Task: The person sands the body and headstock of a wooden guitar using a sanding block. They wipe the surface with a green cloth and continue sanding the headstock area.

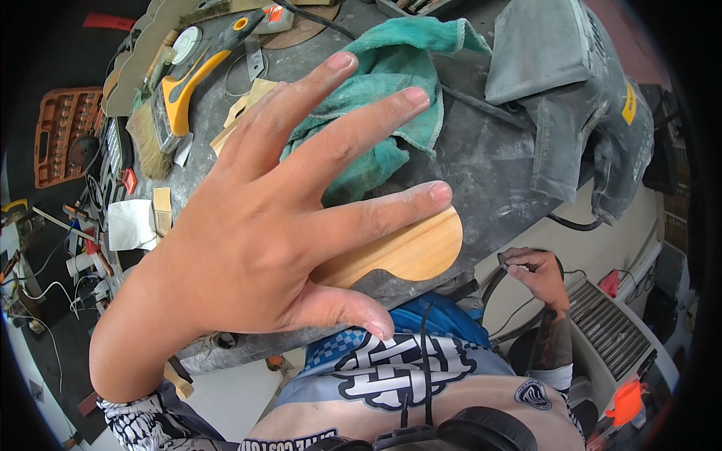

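Note:
My left hand (256, 233) spreads wide close to the camera, fingers and thumb apart, with pale dust on the fingertips. Under its index finger and palm shows a smooth, light wooden piece (425, 252) with a rounded end and a curved notch in its edge. The hand hides the rest of the wood, and whether the two touch I cannot tell. Down at the right, beyond the table edge, my right hand (535, 274) has its fingers closed. A small dark bit shows at its fingertips, too small to name. A crumpled green cloth (410, 71) lies beyond the left fingers.
A dusty grey power tool (541, 56) stands at the table's right, its black cable trailing. A paintbrush (180, 105) with a yellow and grey handle lies far left, near a white paper (131, 224). An orange case (69, 135) is further left. A slatted unit (609, 331) stands lower right.

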Action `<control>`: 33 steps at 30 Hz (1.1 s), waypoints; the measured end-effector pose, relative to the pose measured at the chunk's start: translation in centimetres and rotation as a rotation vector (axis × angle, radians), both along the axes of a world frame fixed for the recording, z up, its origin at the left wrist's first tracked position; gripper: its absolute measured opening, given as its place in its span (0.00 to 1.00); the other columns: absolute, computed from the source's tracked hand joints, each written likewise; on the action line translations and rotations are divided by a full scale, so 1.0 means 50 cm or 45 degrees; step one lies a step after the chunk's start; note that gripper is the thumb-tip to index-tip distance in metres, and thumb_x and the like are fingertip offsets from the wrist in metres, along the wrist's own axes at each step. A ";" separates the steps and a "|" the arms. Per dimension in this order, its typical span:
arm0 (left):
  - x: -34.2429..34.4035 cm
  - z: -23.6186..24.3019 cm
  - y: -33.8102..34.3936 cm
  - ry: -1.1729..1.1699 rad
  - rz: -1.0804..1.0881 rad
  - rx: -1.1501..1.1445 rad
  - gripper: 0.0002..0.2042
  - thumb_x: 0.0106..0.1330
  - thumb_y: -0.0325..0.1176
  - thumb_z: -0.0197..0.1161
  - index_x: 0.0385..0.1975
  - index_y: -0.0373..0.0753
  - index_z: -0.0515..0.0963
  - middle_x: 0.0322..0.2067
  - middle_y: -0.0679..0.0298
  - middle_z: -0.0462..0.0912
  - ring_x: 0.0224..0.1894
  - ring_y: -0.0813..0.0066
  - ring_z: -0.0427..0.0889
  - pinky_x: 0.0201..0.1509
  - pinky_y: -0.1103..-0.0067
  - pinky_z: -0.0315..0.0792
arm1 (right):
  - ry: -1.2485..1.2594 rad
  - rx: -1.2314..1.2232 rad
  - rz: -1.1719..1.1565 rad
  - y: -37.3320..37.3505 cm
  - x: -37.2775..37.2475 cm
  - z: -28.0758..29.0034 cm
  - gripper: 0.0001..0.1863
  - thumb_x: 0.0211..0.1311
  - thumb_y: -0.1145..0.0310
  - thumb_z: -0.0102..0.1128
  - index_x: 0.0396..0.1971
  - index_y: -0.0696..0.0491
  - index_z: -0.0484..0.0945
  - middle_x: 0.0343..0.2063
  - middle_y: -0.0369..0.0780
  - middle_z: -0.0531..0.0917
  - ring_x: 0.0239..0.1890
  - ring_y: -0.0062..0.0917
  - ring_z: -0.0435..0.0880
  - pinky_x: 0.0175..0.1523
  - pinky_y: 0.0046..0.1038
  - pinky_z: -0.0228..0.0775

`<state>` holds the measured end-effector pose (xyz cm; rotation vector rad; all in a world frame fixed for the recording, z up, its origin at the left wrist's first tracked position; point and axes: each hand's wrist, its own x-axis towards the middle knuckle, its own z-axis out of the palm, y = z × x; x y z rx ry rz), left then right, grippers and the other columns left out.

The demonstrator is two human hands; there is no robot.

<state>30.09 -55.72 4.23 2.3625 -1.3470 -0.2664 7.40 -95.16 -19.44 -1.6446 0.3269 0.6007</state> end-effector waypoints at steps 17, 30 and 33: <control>-0.107 -0.067 0.026 -0.761 -0.135 0.251 0.43 0.65 0.70 0.51 0.72 0.42 0.69 0.73 0.54 0.66 0.77 0.52 0.61 0.77 0.55 0.55 | -0.032 0.055 -0.017 0.005 -0.007 0.009 0.09 0.61 0.78 0.71 0.41 0.63 0.88 0.44 0.47 0.88 0.52 0.33 0.85 0.59 0.34 0.74; -0.245 -0.058 0.167 -0.704 0.500 0.124 0.47 0.60 0.69 0.60 0.73 0.40 0.67 0.72 0.53 0.68 0.77 0.50 0.61 0.79 0.47 0.48 | -0.735 -0.475 0.173 0.088 0.025 0.306 0.13 0.51 0.78 0.74 0.39 0.61 0.88 0.45 0.50 0.88 0.48 0.37 0.84 0.55 0.35 0.75; -0.226 0.022 0.269 -0.718 0.617 0.359 0.47 0.56 0.68 0.64 0.71 0.39 0.70 0.71 0.52 0.70 0.76 0.48 0.63 0.78 0.50 0.53 | -1.162 -0.685 0.225 0.182 0.081 0.381 0.17 0.44 0.79 0.76 0.38 0.58 0.88 0.46 0.49 0.89 0.46 0.41 0.83 0.52 0.36 0.76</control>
